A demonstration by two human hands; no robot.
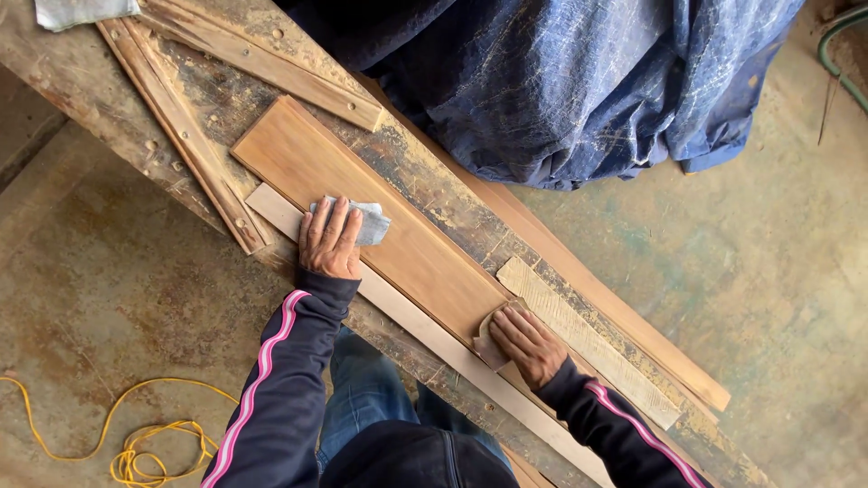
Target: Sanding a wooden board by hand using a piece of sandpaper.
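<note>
Standing right by the worktop (86, 86) here. Biggest risk imo: the board (362, 212) isn't clamped, just lying on the worktop across a pale strip (407, 321), so a hard push w/ the sandpaper (366, 220) could skate it sideways or tip it off the near edge. Only the right hand (529, 343) pins it, down at the lower-right end, and that hand sits right at the board's corner, so a slip could mean splinters. Fine dust all over the worktop won't help grip either.

Hands: left hand (330, 242) is mid frame, flat, fingers together and stretched out, pressing the grey sandpaper onto the board, not curled round anything. Right hand is lower right, fingers bent and spread a bit, bearing down on the board's end; can't tell if there's a small scrap under it. Hands are well apart.

Blue tarp (579, 81) up top, yellow cord (136, 443) on the floor (768, 262), lower left.
</note>
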